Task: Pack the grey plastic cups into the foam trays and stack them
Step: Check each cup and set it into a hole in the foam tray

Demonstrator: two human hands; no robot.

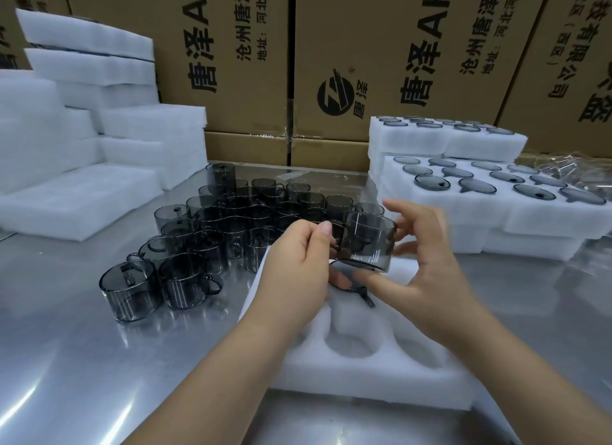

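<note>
A grey see-through plastic cup is held upside down just above the white foam tray in front of me. My left hand pinches its handle side with thumb and fingers. My right hand cradles the cup's other side with spread, bent fingers. The tray's round pocket nearest me holds nothing; a dark part shows in the pocket under the cup. Several more grey cups stand upside down in a cluster on the steel table to the left.
Filled foam trays are stacked at the right, cups showing in their pockets. Piles of unfilled foam trays sit at the left. Printed cardboard boxes wall off the back. Crumpled clear plastic lies at the far right.
</note>
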